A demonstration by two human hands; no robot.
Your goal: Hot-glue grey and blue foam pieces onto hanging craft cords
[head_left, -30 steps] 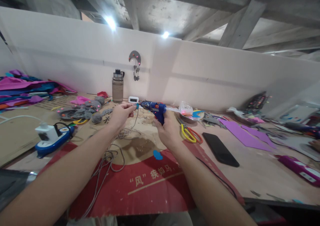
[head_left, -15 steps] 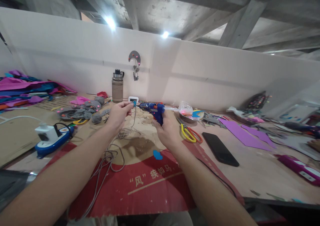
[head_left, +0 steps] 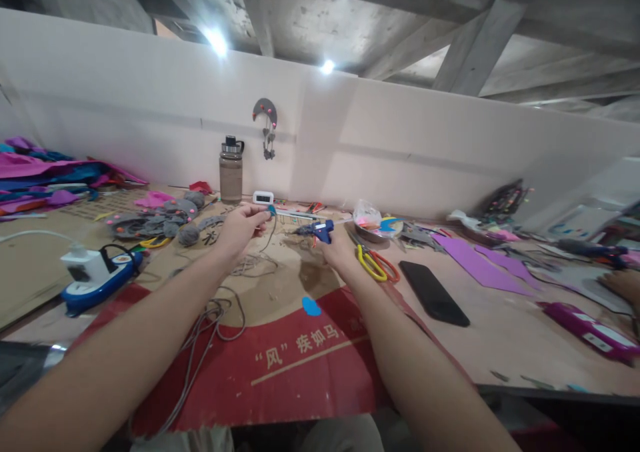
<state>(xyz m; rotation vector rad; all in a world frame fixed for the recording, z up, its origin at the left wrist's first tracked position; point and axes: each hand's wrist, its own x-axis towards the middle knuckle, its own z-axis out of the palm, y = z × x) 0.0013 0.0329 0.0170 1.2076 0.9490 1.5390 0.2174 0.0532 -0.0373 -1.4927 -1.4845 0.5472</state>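
Note:
Between the thumb and fingers of my left hand (head_left: 244,227) is a small blue felt piece (head_left: 271,209), with a grey cord (head_left: 271,234) hanging down from it. My right hand (head_left: 341,249) is wrapped round the handle of a blue hot glue gun (head_left: 320,231), whose nozzle points left, apart from the felt piece. A clear glue stick (head_left: 344,221) sticks out of the gun's back. Loose coils of the cord lie on the red and tan cardboard (head_left: 300,385) below. Another blue felt piece (head_left: 311,306) rests on this cardboard between my forearms.
Scissors (head_left: 375,263) and a black phone (head_left: 434,293) lie right of my right hand. A bottle (head_left: 231,172) and small white clock (head_left: 263,198) stand behind. A blue power strip (head_left: 103,282) sits left, a magenta one (head_left: 590,332) right. Another person's hand (head_left: 623,285) shows at the right edge.
My right hand has moved the glue gun right and lower, away from the blue felt piece. My left hand keeps its pinch on the piece. Another person's hand has appeared at the right edge.

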